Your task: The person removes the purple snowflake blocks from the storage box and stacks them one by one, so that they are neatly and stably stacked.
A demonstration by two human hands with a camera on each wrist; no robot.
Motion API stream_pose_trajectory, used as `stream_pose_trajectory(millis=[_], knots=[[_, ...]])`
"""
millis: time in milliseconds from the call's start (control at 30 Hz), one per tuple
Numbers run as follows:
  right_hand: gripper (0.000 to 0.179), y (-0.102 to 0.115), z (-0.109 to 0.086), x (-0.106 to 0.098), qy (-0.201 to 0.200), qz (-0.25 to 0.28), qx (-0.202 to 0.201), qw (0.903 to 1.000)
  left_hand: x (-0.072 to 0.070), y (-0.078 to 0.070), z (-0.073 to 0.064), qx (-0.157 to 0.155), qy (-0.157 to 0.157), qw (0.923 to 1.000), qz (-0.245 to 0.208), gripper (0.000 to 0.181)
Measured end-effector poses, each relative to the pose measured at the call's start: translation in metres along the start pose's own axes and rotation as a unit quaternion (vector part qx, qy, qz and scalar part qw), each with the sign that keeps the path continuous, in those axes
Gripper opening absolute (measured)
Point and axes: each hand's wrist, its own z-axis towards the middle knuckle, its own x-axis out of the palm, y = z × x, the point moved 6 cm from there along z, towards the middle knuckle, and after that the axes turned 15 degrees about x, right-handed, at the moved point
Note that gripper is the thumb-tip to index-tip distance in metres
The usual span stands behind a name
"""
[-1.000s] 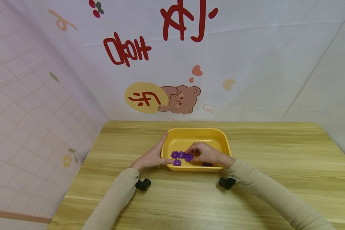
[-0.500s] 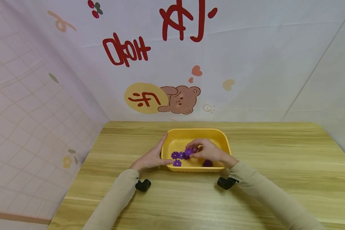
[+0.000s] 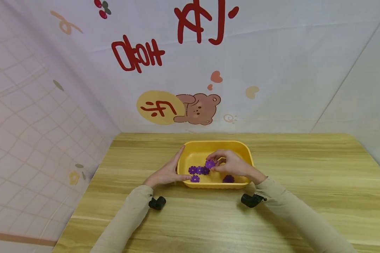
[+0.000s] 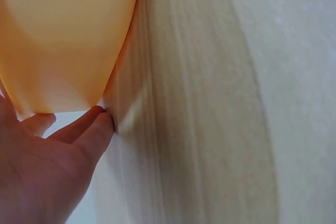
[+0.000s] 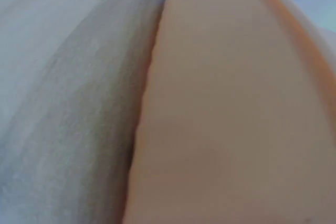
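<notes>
A yellow plastic bin (image 3: 215, 185) stands on the table with purple snowflake discs inside. At its left end my left hand (image 3: 166, 174) holds it, thumb over the near rim and fingers along the outer wall. In the left wrist view, the fingertips (image 4: 100, 121) are against the bin's end. My right hand (image 3: 229, 163) reaches into the bin and pinches a purple snowflake disc (image 3: 210, 164) between thumb and fingers. Just below that disc lies a short row of purple discs (image 3: 196, 170). A single disc (image 3: 195, 179) sits by the left thumb. The right wrist view shows only the bin's outer side (image 5: 226, 103).
A dark purple disc (image 3: 228, 179) lies near the bin's front right. The wooden table (image 3: 304, 175) extends around the bin, up to a printed wall cloth (image 3: 272, 70) behind. Black wrist devices (image 3: 157, 203) sit on both sleeves.
My right hand has lifted the pinched disc slightly up and away from the row, uncovering the dark disc near the bin's front right. My left hand stays put.
</notes>
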Motion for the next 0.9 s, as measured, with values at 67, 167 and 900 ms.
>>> stream_pose_trajectory(millis=[67,167,900], knots=[[0.034,0.001,0.000,-0.004,0.006,0.016,-0.006,0.9998,0.000,0.001,0.000,-0.001,-0.001,1.0000,-0.003,0.115],[0.034,0.002,-0.001,-0.011,0.011,0.033,-0.013,0.9993,-0.001,-0.001,0.000,0.003,0.000,1.0000,0.001,0.115],[0.033,-0.009,-0.032,-0.041,0.023,0.007,-0.021,0.9995,-0.003,0.035,0.001,-0.002,-0.019,0.9998,0.011,0.118]])
